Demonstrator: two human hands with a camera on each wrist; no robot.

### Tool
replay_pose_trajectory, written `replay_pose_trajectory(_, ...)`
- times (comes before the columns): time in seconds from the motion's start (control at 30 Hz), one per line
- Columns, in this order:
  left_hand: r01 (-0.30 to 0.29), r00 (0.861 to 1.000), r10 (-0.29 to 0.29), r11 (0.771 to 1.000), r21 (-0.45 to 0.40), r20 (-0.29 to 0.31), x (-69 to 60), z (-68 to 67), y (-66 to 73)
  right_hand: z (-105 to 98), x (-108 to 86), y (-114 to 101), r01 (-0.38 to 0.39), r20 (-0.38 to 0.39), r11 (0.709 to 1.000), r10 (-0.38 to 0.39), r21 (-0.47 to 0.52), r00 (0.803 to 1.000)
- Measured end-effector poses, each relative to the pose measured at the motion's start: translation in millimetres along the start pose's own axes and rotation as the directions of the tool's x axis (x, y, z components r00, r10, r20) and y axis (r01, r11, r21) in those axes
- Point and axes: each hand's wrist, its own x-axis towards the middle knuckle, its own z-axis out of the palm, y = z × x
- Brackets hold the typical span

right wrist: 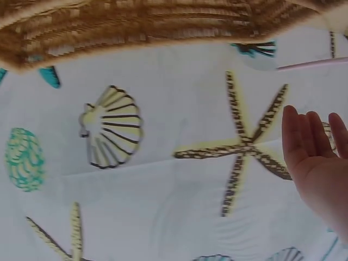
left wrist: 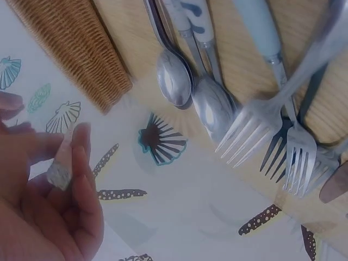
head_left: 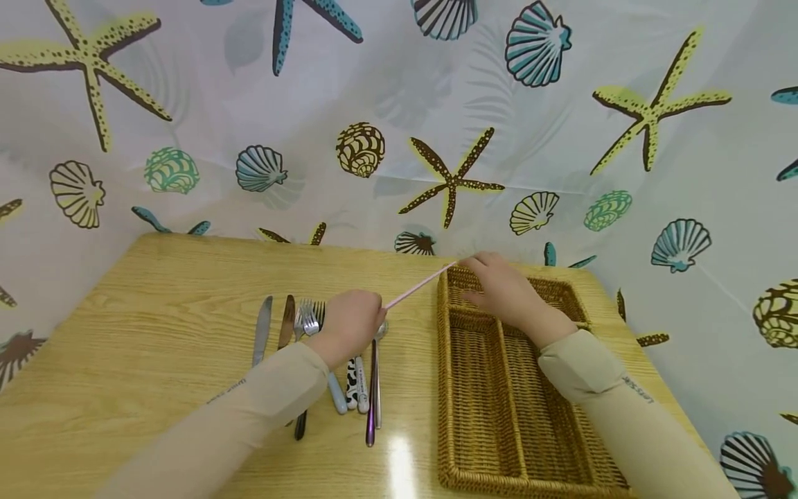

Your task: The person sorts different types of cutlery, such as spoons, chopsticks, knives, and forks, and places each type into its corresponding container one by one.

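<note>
Item in hand: a slender, pale pink stick-like utensil (head_left: 419, 285), type not determinable, held in the air and slanting from beside the forks to the basket's rear left corner. The left hand (head_left: 350, 322) grips its near end between thumb and fingers; the left wrist view shows a greyish patterned end at the grip. The right hand (head_left: 501, 287) is open, fingers extended; its fingertips lie just beside the utensil's far tip, and the right wrist view shows a gap between them.

Below the right hand is a rectangular brown woven wicker basket (head_left: 444, 388), with a crosswise compartment at the rear and long compartments in front, parted by raised wicker dividers (head_left: 514, 409). Contact between this hand and the rim cannot be confirmed.

Left of the basket, past a narrow strip of wood surface, cutlery lies in a loose row: a silver metal spoon (head_left: 378, 381), a slim purple metal handle (head_left: 370, 423), a white printed handle (head_left: 362, 391), a black-and-white spotted handle (head_left: 352, 384), a light blue handle (head_left: 337, 396), silver metal forks (left wrist: 255, 128), a brown-toned knife blade (head_left: 287, 322) and a silver knife (head_left: 262, 329).

The pale wood-grain bench (head_left: 156, 312) extends broadly left of the knives. Its rear edge meets a white cloth printed with shells and starfish (head_left: 324, 104), close behind the basket's back wall.
</note>
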Motion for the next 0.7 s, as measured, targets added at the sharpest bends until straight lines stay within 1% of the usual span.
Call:
replay_pose_trajectory(0.1, -0.031, 0.999, 0.032, 0.999, 0.032, -0.031, 2.3, -0.5, 1.8, -1.4, 1.8, -15.5, 0.085, -0.024, 0.996, -0.086, -0.011, 0.996)
replay_pose_trajectory(0.17, -0.057, 0.997, 0.061, 0.996, 0.071, -0.051, 3.0, -0.6, 3.5, -1.4, 2.9, -23.9, 0.123, -0.039, 0.992, -0.124, -0.032, 0.992)
replay_pose_trajectory(0.27, -0.096, 0.992, 0.106, 0.986, 0.14, -0.066, 2.6, -0.2, 6.9, -0.9, 2.9, -34.1, 0.152, -0.036, 0.987, -0.154, -0.059, 0.987)
replay_pose_trajectory(0.37, -0.119, 0.989, 0.133, 0.978, 0.169, -0.07, 0.5, 1.2, 11.1, 1.9, 1.9, -40.1, 0.181, -0.019, 0.978, -0.184, -0.103, 0.983)
replay_pose_trajectory(0.43, -0.135, 0.985, 0.149, 0.978, 0.157, -0.082, -0.8, 2.2, 13.4, 4.3, 0.7, -42.1, 0.205, -0.02, 0.971, -0.209, -0.126, 0.978)
replay_pose_trajectory(0.53, -0.153, 0.979, 0.169, 0.979, 0.135, -0.116, -1.4, 3.5, 15.4, 7.2, -1.0, -43.5, 0.226, -0.038, 0.964, -0.233, -0.141, 0.972)
replay_pose_trajectory(0.63, -0.164, 0.975, 0.176, 0.982, 0.098, -0.135, -1.6, 4.5, 15.3, 7.6, -2.8, -44.4, 0.217, -0.05, 0.968, -0.225, -0.125, 0.973)
replay_pose_trajectory(0.7, -0.162, 0.976, 0.17, 0.985, 0.067, -0.137, -1.3, 5.1, 14.2, 6.9, -2.9, -44.4, 0.208, -0.04, 0.971, -0.214, -0.115, 0.976)
